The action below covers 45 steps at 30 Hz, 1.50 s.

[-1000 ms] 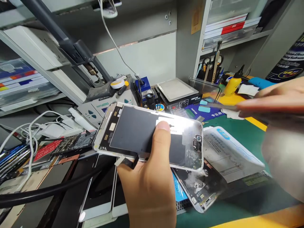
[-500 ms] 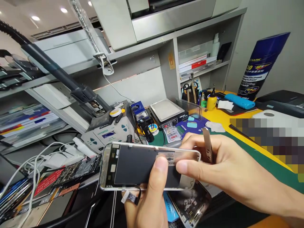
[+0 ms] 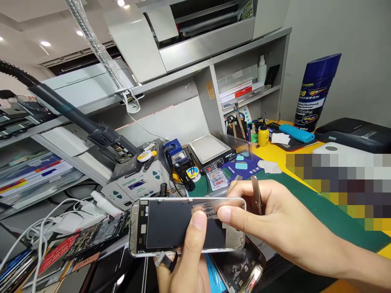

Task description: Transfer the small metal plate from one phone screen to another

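My left hand (image 3: 189,260) holds a phone display assembly (image 3: 168,224) from below, its thumb pressed on the dark back plate. A short flex cable (image 3: 165,260) hangs from its lower edge. The thumb and a finger of my right hand (image 3: 269,219) pinch a thin metal blade (image 3: 207,210) with printed letters, which lies flat over the back plate. A narrow metal tool (image 3: 256,195) also stands up between the fingers of my right hand. Under the display lies an opened phone housing (image 3: 241,264), partly hidden by my hands.
Circuit boards and phone parts (image 3: 91,240) with white cables lie at the left. Behind are a grey station (image 3: 137,187), a flat heating plate (image 3: 210,148) and a yellow bottle (image 3: 263,134). A tall spray can (image 3: 316,93) stands at the right on the yellow table.
The camera view has shifted, so the bench appears further left. Both hands and the display sit slightly lower and further left in the picture. The grips look the same.
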### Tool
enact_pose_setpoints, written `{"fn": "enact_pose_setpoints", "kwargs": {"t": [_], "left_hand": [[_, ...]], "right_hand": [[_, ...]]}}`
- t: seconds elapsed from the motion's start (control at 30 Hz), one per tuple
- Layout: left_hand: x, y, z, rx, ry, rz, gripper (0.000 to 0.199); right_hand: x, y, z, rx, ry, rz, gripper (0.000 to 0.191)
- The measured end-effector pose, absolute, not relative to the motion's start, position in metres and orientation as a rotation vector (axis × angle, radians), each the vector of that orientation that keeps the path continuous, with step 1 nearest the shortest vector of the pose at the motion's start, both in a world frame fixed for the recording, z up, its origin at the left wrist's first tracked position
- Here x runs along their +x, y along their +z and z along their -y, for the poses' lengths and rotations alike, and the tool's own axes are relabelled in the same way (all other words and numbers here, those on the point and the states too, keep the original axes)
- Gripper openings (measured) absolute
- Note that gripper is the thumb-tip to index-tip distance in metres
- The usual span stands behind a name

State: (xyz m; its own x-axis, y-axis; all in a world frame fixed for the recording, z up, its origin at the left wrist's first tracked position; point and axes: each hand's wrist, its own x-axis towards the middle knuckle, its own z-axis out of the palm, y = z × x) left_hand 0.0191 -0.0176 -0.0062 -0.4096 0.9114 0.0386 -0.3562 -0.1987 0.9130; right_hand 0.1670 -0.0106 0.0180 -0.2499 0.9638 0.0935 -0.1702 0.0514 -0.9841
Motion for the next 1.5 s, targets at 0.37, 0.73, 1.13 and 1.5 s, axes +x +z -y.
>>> {"fn": "enact_pose_setpoints", "kwargs": {"t": [0.37,0.73,1.13,1.5], "left_hand": [[0.022,-0.009,0.020,0.825,1.804,-1.122,0.027],[0.020,-0.013,0.024,1.033,1.780,-1.236,0.029],[0.020,-0.001,0.024,0.920,1.668,-1.092,0.026],[0.020,0.002,0.016,0.836,1.702,-1.118,0.028]], "right_hand": [[0.168,0.017,0.011,-0.913,1.479,1.292,0.027],[0.164,0.013,0.009,-0.913,1.464,1.318,0.032],[0.162,0.000,0.004,-1.014,1.398,1.366,0.039],[0.165,0.005,0.000,-0.791,1.643,1.098,0.049]]}}
